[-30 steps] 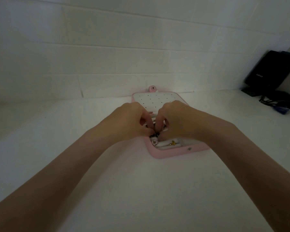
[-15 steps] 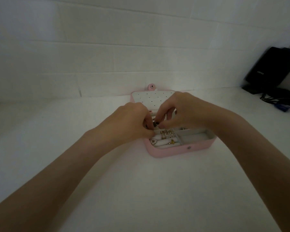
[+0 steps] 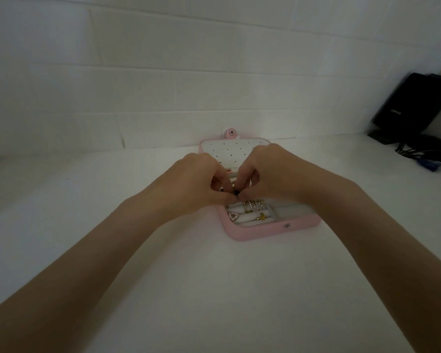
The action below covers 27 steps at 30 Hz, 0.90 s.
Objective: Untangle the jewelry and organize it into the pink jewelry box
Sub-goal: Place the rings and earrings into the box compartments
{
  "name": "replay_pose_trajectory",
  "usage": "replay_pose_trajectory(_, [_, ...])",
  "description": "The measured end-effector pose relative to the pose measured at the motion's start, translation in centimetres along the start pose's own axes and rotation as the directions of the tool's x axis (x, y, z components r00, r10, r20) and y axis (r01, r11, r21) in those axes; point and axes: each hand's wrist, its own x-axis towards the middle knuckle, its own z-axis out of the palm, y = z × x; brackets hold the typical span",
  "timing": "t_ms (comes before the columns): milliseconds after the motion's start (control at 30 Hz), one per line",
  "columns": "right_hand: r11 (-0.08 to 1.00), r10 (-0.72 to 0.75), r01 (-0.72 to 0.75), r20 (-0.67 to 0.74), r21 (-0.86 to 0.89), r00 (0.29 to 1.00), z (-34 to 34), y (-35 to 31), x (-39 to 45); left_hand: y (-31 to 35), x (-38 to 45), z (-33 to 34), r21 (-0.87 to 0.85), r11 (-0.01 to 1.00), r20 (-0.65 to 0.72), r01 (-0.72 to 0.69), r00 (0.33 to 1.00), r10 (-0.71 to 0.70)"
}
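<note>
Your left hand [image 3: 196, 182] and right hand [image 3: 273, 171] meet over the open pink jewelry box [image 3: 270, 229], fingers of both curled inward so that the fingertips [image 3: 229, 197] converge on one small dark piece [image 3: 236, 192]. Both hands appear to pinch it between thumb and forefinger; what the piece is cannot be told at this size. It sits at your fingertips, above the box's rear left part, not yet seated in any slot. Just beyond your fingertips on the near side, a row of gold rings [image 3: 255, 205] stands in the white ring rolls; nearer still lie a small gold piece [image 3: 261, 217] and a heart-shaped item [image 3: 233, 215], both resting on the rolls. Behind your knuckles the perforated earring panel [image 3: 229, 150] of the lid lies open, holes unfilled where visible. Judgement: the step in hand is freeing or fastening this one small piece, with several items already stowed. The next move calls for a firm pinch in one hand while the other lets go, then a short placement into a free slot or the panel behind your fingers. Risk noted: the piece is tiny and could drop among the rolls.
</note>
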Motion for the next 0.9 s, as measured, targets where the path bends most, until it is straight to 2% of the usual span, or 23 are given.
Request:
replay_pose_trajectory(133, [0.999, 0.0, -0.001, -0.02, -0.038, 1.0, 0.31, -0.16, 0.2, 0.04, -0.05, 0.14, 0.054, 0.999, 0.003, 0.002, 1.0, -0.002])
replay_pose_trajectory(333, [1.0, 0.002, -0.002, -0.029, 0.02, 1.0, 0.02, 0.16, -0.07, 0.05, 0.0, 0.33, -0.021, 0.999, 0.017, 0.038, 0.999, -0.038])
replay_pose_trajectory(467, [1.0, -0.002, 0.002, 0.001, 0.013, 1.0, -0.16, 0.0, -0.08, 0.05, 0.01, 0.03, -0.059, 0.998, -0.027, 0.03, 0.999, -0.032])
replay_pose_trajectory(733, [1.0, 0.011, -0.011, 0.01, -0.008, 1.0, -0.06, 0.03, 0.21, 0.33, -0.02, 0.25, 0.02, 1.0, -0.052, -0.007, 0.999, 0.008])
replay_pose_trajectory(900, [0.999, 0.023, -0.023, 0.008, -0.037, 1.0, -0.27, -0.1, 0.21, -0.04, 0.06, 0.1, -0.075, 0.997, -0.039, 0.012, 0.999, -0.015])
